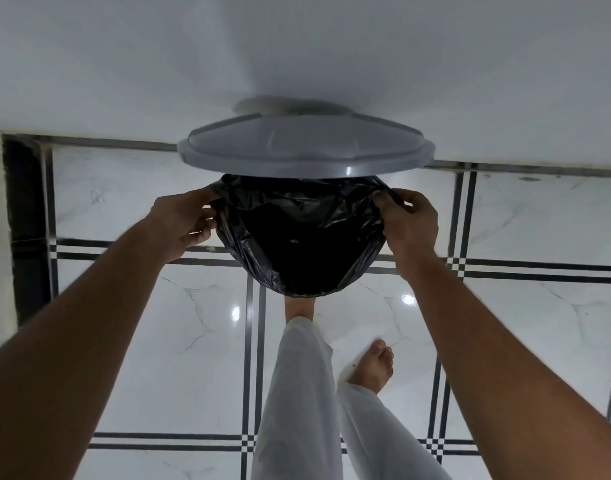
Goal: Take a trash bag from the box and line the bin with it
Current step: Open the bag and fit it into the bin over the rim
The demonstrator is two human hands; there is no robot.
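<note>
A black trash bag (299,233) hangs open inside a round bin and its edge is folded over the rim all the way around, so the bin's own wall is hidden. The grey lid (304,147) stands raised behind it, leaning toward the white wall. My left hand (183,225) pinches the bag's edge at the left side of the rim. My right hand (409,220) grips the bag's edge at the right side. One bare foot (299,306) is pressed at the bin's base, partly hidden under the bag.
The bin stands on a glossy white marble-look floor with dark stripe lines (255,341), right against a white wall (297,46). My legs in white trousers (297,393) and my other bare foot (373,368) are below the bin. A dark vertical gap (23,220) runs at the far left.
</note>
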